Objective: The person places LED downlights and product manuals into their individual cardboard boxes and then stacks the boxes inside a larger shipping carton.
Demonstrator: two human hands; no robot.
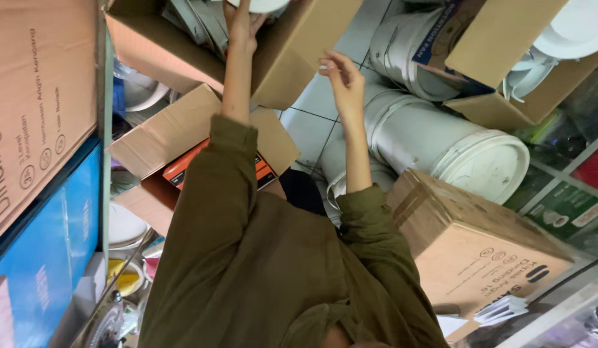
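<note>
Two olive-sleeved arms reached over an open cardboard box of orange cartons (183, 164). The right hand (343, 77) hung loosely open, holding nothing; farther off, the left hand (242, 27) gripped a round white plate (263, 5) inside the tilted brown cardboard box (292, 58).

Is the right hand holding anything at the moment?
No, the right hand is bare with fingers loosely curled above the tiled floor, while the left hand touches a white plate.

2 white buckets (453, 138) on tiled floor (308, 122); taped carton (479, 251) beside them; blue box (44, 258) at edge.
</note>
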